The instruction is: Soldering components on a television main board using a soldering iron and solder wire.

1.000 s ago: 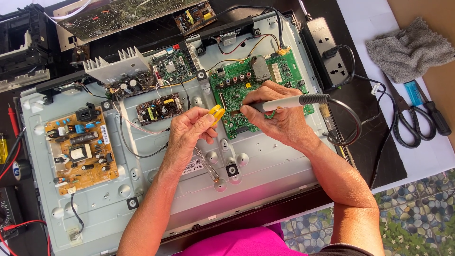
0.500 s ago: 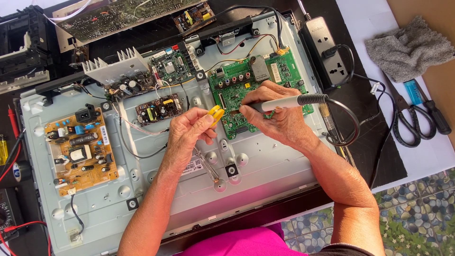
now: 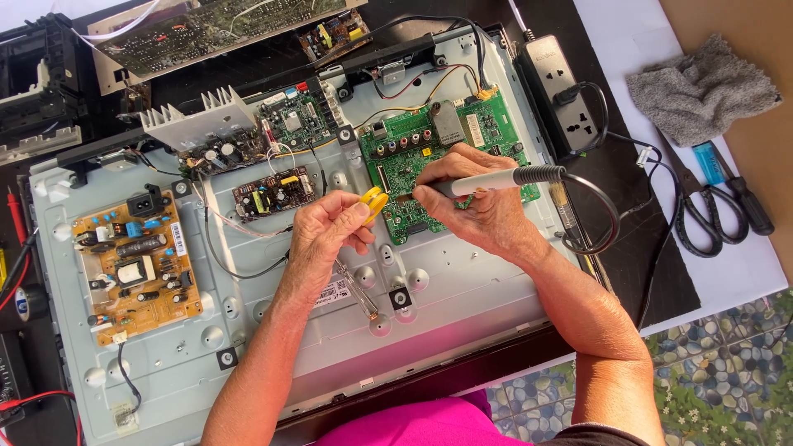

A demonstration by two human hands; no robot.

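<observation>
Brown power board (image 3: 136, 268) at far left of the metal chassis (image 3: 462, 306). Left hand (image 3: 326, 235) pinches a small yellow spool (image 3: 374, 202). Right hand (image 3: 475, 202) grips a grey soldering iron (image 3: 496, 180), tip on the green main board (image 3: 446, 161). Scissors (image 3: 698, 206) lie at far right.

A power strip (image 3: 564, 89) lies at the panel's upper right edge. A grey cloth (image 3: 702, 89) rests on the surface further right. Below it lie black-handled scissors (image 3: 692, 213) beside a screwdriver (image 3: 735, 188). A tan circuit board (image 3: 136, 263) sits far left.
</observation>
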